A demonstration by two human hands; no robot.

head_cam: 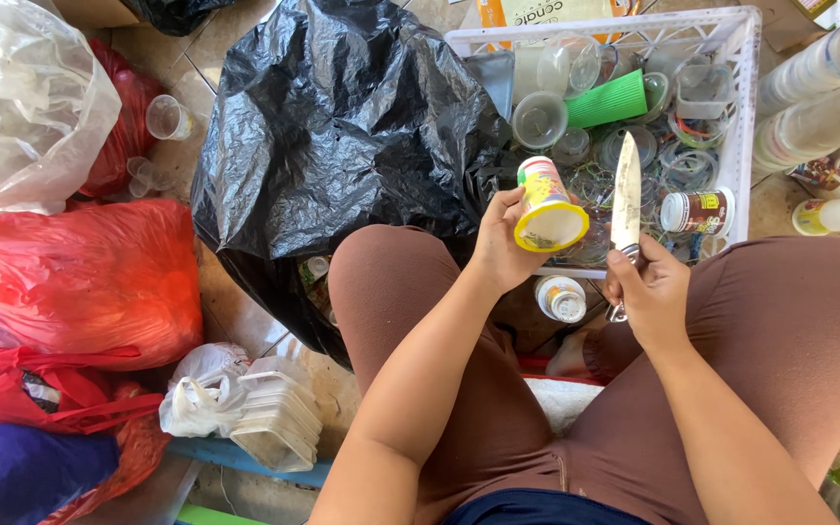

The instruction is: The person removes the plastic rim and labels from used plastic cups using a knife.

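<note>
left hand [500,248] clasping light, crushable yellow-rimmed plastic cup [546,206] around its wall, right hand [651,292] gripping steel knife [625,194], near white crate's [746,117] front edge.

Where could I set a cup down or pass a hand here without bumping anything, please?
Bare tile shows between the red bag and the black bag, with a few loose clear cups. A smaller patch lies beside the white crate, by the small bottle. The crate itself is crowded, as is the floor left of the knees.
</note>
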